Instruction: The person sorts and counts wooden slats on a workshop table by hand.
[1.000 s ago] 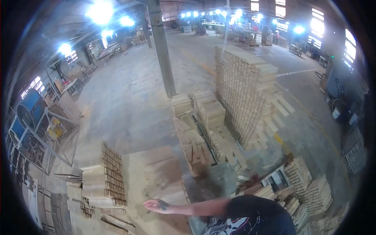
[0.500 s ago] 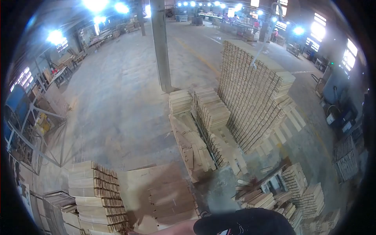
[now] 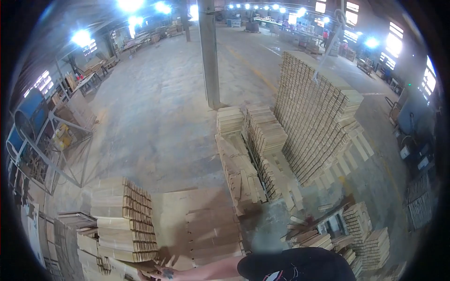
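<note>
Head view, entry for boards, as I log them from my distant station.

Item: boards (image 3: pixel 110 187), pale, thin, layered in a stack (image 3: pixel 125 220) at lower left, next to a flat panel (image 3: pixel 213 229).

Right hand (image 3: pixel 164 272): at the bottom edge of my view, against the near end of the stack; forearm (image 3: pixel 211 270) reaches in from a black sleeve (image 3: pixel 300 264). Fingers are dim and partly cut off; I cannot tell whether they are closed on a board. Left hand: I cannot make it out, so its state goes unrecorded.

Handling, my estimate: wood, stiff, modest weight singly, awkward by the armful. Faces look smooth and could slide on one another; thin edges may chip or splinter. Best hold, I judge: the long edges near both ends, palms flat, a few layers at most.

Also listed: tall stack (image 3: pixel 314 112) and pillar (image 3: pixel 209 61), both well apart from the hand.

Changes: half a second ago I had only forearm along the bottom edge; now the hand shows beside the stack. A full second ago it was stretched over the panel, apart from the boards. Pillar and stacks sit farther right in my view than half a second ago.
</note>
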The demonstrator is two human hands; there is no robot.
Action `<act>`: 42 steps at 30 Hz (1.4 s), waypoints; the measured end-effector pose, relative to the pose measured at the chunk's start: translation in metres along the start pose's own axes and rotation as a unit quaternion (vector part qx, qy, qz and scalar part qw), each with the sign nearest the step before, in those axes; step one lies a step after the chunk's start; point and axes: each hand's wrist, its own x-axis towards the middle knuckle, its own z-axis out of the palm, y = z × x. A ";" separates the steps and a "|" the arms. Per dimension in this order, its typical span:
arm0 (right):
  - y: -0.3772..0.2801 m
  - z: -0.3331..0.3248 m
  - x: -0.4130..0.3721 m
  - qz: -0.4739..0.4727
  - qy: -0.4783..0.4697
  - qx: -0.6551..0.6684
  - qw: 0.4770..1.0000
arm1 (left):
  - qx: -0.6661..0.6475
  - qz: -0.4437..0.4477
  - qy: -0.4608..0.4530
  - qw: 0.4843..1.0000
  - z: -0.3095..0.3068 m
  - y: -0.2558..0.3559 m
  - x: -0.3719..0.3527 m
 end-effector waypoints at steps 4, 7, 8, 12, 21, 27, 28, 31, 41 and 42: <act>0.008 0.030 -0.011 0.008 0.011 -0.011 1.000 | 0.012 -0.042 -0.062 0.997 -0.049 -0.035 0.019; 0.051 0.066 -0.004 -0.044 0.046 0.032 0.997 | -0.018 0.009 -0.013 1.000 -0.049 -0.039 -0.047; 0.067 0.077 -0.001 -0.013 0.055 0.027 0.998 | -0.024 -0.007 -0.020 0.999 -0.060 -0.047 -0.054; 0.097 0.103 -0.037 0.039 0.056 0.004 0.998 | -0.017 -0.039 -0.084 0.996 -0.075 -0.068 -0.129; 0.138 0.157 -0.194 -0.010 0.089 -0.096 0.991 | -0.259 -0.063 -0.050 0.962 -0.095 -0.156 -0.302; 0.164 0.161 -0.239 -0.012 0.039 -0.077 0.996 | -0.322 -0.117 -0.028 0.939 -0.095 -0.216 -0.368; 0.162 0.160 -0.245 0.011 0.049 -0.137 0.989 | -0.331 -0.139 -0.041 0.932 -0.101 -0.224 -0.371; 0.147 0.157 -0.251 0.058 -0.008 -0.194 0.979 | -0.240 -0.138 -0.026 0.961 -0.118 -0.220 -0.381; 0.147 0.126 -0.246 -0.019 0.041 -0.296 0.954 | 0.202 -0.019 0.248 0.947 -0.143 -0.231 -0.387; 0.145 0.121 -0.245 -0.017 0.043 -0.292 0.955 | 0.227 -0.014 0.263 0.938 -0.145 -0.231 -0.388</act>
